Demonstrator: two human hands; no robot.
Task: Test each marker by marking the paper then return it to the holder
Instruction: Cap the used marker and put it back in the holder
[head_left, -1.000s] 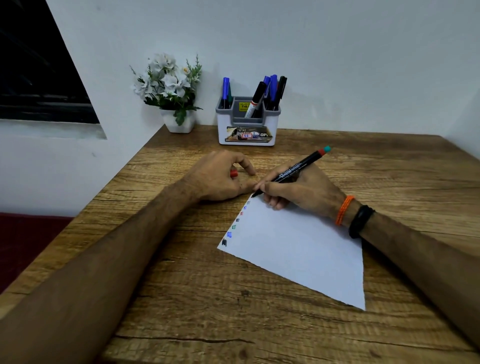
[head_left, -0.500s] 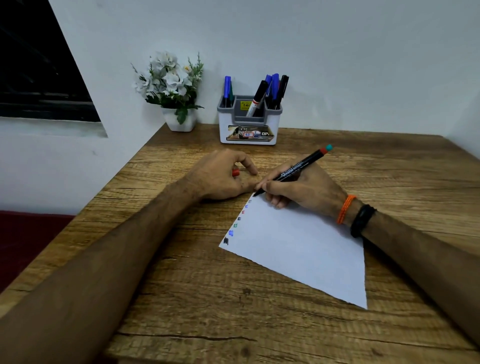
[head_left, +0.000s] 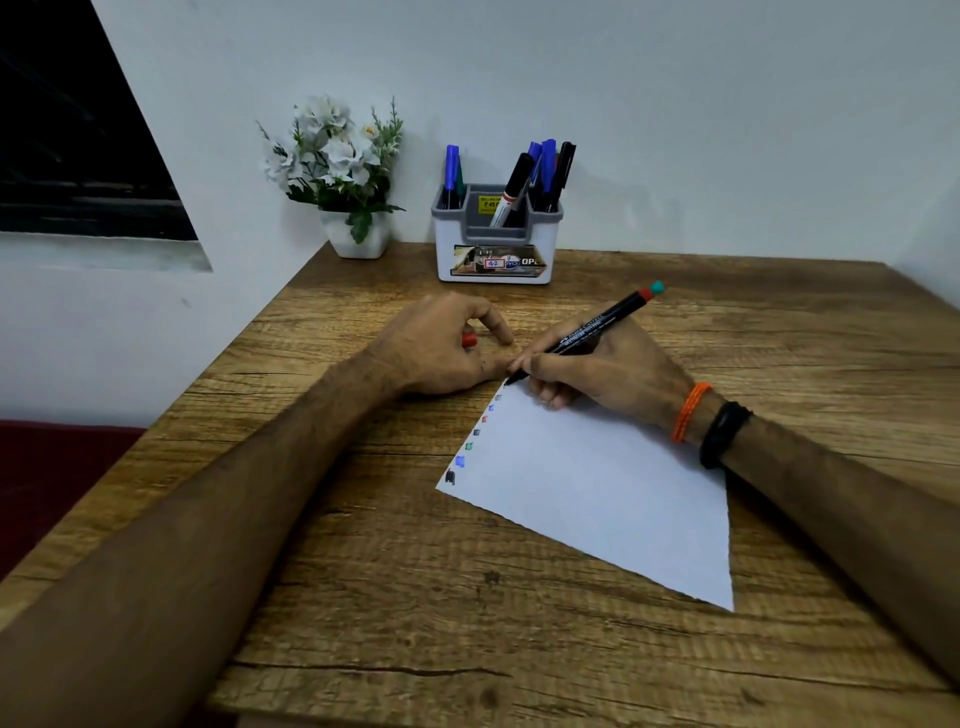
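Note:
My right hand (head_left: 608, 371) grips a black marker (head_left: 597, 325) with a red band and teal end, its tip touching the far left corner of the white paper (head_left: 597, 483). Several small coloured marks run down the paper's left edge. My left hand (head_left: 441, 348) rests on the table just left of that corner, fingers curled around a red cap (head_left: 469, 339). The white and grey holder (head_left: 493, 244) stands at the back against the wall, with several blue and black markers upright in it.
A white pot of white flowers (head_left: 343, 171) stands left of the holder at the table's back left corner. The wooden table (head_left: 467, 597) drops off at its left edge. A wall closes the back.
Both hands have stayed almost in place. The marker tip remains at the paper's far corner; only the view has shifted slightly.

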